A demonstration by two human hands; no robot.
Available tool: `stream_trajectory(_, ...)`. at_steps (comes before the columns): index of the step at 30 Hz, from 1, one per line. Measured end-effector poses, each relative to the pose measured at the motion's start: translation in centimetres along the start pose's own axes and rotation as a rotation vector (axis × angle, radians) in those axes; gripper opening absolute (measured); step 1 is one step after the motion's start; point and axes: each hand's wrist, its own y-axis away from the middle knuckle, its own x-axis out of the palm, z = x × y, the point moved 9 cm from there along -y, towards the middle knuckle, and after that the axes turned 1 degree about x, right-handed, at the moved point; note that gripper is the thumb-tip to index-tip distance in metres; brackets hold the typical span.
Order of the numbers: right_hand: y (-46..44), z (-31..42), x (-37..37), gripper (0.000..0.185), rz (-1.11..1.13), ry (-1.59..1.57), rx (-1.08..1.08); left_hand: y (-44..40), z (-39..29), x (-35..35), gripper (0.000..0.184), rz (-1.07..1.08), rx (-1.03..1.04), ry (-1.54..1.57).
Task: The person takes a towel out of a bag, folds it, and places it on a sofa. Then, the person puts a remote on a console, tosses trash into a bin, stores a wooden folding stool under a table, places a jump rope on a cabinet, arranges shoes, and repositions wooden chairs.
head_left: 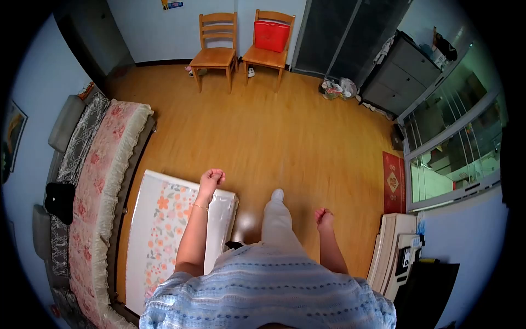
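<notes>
My left hand (212, 179) is raised over the far end of a low white table (143, 219), its fingers curled closed with nothing showing in them. A thin bracelet (201, 206) circles that wrist. Down the table's top runs a band of orange flowers (167, 225). On the other side, my right hand (324, 218) hangs in a loose fist above the wooden floor (263, 131), apart from any object. One white-shod foot (277, 196) is stretched forward between the hands.
Along the left wall stands a sofa with a pink floral cover (98, 175). Two wooden chairs are at the back, one holding a red bag (272, 36). Plastic bags (338, 89) lie near a grey cabinet (402, 77). A red mat (393, 183) is by the glass door (460, 153).
</notes>
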Motion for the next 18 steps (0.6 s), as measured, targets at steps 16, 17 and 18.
stream_trajectory(16,-25.0,20.2,37.6,0.020,0.365,0.168,-0.131,-25.4,-6.7,5.1,0.011,-0.205,-0.080,0.154)
stream_trajectory(17,-25.6,20.2,40.0,0.020,0.348,0.171,-0.121,-27.4,-6.8,4.6,0.011,-0.207,-0.078,0.155)
stream_trajectory(18,-26.8,20.2,41.9,0.020,0.328,0.170,-0.111,-29.4,-7.3,4.0,0.010,-0.230,-0.079,0.156)
